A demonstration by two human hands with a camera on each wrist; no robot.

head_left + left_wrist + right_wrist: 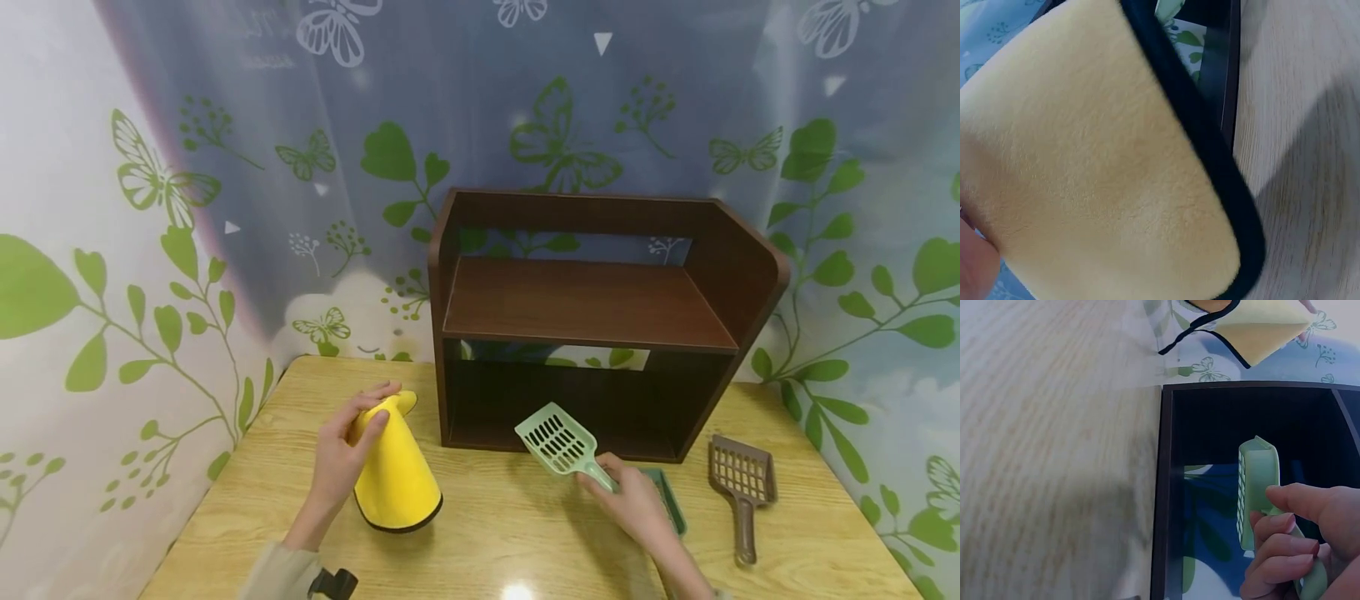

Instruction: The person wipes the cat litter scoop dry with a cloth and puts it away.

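Left hand [341,454] grips a yellow cloth [395,475] above the table [495,533]; right hand [626,500] clasps a green litter scoop [562,442] before the wooden shelf [592,308].

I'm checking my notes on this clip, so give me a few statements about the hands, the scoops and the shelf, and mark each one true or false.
1. The right hand holds the light green scoop by its handle. True.
2. The left hand grips the brown scoop. False: it holds the yellow cloth; the brown scoop lies untouched on the table.
3. The yellow cloth has a dark edge. True.
4. The upper board of the brown shelf carries a scoop. False: nothing lies on it.
5. The brown scoop lies left of the yellow cloth. False: it lies far to the right, beyond the shelf's corner.
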